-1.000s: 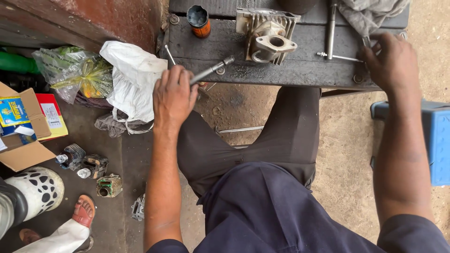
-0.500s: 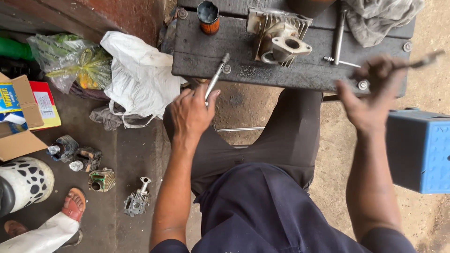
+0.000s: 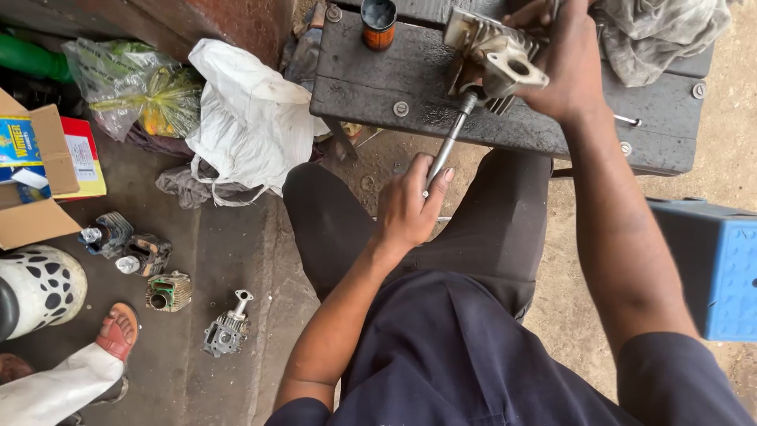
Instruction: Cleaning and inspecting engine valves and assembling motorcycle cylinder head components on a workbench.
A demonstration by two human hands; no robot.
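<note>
A: Item one, the hands?

B: Left hand (image 3: 408,207), fingers closed around the lower end of a long metal tool (image 3: 449,147). The tool slants up from the hand to the finned metal engine part (image 3: 490,57) and touches its near side. Right hand (image 3: 561,59), fingers wrapped over the far right side of the same engine part, gripping it.

A: Where does the engine part sit?

B: On the dark tabletop (image 3: 410,79), near its front edge, tilted, with a square flanged port facing up and right.

A: Other entries on the tabletop?

B: One small orange-brown can (image 3: 378,22), upright, left of the engine part and apart from it. One grey rag (image 3: 658,35), bunched at the far right corner, just beside the right hand. Bolt heads show along the front edge.

A: Floor, left side?

B: One white plastic bag (image 3: 248,118), crumpled, against the tabletop's left end. One clear bag with green and yellow contents (image 3: 134,91) behind it. One open cardboard box (image 3: 35,170) at the left edge. Four small metal engine pieces (image 3: 162,276) scattered on the concrete floor (image 3: 197,371) in front of the box. One white helmet with dark spots (image 3: 43,288) nearby.

A: Anything else?

B: One blue plastic stool (image 3: 714,268) at the right. Another person's foot in a red sandal (image 3: 118,331), lower left, with a white trouser leg, well apart from the hands.
</note>
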